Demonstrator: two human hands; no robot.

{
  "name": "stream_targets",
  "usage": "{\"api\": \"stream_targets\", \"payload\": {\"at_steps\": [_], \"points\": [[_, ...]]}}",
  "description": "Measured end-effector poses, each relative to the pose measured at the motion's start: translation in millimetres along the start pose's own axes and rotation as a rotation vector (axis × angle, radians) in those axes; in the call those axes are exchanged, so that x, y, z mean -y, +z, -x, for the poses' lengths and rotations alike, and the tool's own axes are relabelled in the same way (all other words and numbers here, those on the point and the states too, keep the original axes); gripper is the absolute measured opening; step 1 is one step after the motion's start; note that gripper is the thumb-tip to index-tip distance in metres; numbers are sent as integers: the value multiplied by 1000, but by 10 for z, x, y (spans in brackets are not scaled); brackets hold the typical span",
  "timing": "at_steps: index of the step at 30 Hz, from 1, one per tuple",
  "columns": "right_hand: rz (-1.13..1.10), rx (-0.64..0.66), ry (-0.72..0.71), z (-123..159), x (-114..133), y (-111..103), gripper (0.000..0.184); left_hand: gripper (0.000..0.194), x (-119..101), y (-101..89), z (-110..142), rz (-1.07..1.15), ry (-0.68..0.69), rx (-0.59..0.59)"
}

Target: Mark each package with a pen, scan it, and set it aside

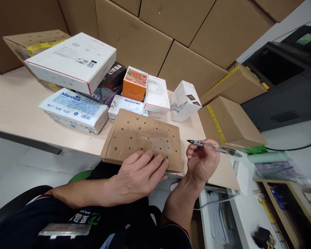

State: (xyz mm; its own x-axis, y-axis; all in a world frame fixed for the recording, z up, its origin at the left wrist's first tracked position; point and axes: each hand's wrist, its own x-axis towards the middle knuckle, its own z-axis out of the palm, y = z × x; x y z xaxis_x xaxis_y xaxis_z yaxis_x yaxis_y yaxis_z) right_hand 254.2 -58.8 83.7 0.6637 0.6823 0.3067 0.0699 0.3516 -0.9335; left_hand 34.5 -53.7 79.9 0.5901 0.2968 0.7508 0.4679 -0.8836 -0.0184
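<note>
My left hand (142, 171) lies flat on the near part of a brown cardboard box (137, 131), its fingers stretched out. Small black ovals and dots are scattered over the box's top, which has a strip of clear tape across it. The box rests at the table's front edge. In my right hand (203, 159), to the right of the box, is a pen (215, 148), gripped between thumb and fingers. Its dark tip points left, toward the box, without touching it.
Behind the box stand packs of Manhua tissues (75, 107), an orange box (134, 84), a white power bank box (157, 93) and another white box (185, 100). A large white box (75, 62) sits at the left. Taped cartons (233, 121) and a cluttered shelf (282, 204) are at right.
</note>
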Motion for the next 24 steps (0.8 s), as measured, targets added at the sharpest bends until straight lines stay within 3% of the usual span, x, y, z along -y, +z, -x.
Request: {"api": "stream_targets", "payload": {"at_steps": [3, 7, 15, 24], "points": [[30, 133, -54, 140, 112, 172, 11, 29, 4, 42, 14, -35, 20, -22], [218, 189, -125, 237, 73, 304, 13, 24, 21, 61, 18, -45, 10, -35], [455, 289, -156, 215, 90, 281, 15, 22, 24, 65, 21, -50, -5, -40], [518, 310, -184, 203, 103, 299, 16, 22, 24, 71, 5, -38, -6, -55]]}}
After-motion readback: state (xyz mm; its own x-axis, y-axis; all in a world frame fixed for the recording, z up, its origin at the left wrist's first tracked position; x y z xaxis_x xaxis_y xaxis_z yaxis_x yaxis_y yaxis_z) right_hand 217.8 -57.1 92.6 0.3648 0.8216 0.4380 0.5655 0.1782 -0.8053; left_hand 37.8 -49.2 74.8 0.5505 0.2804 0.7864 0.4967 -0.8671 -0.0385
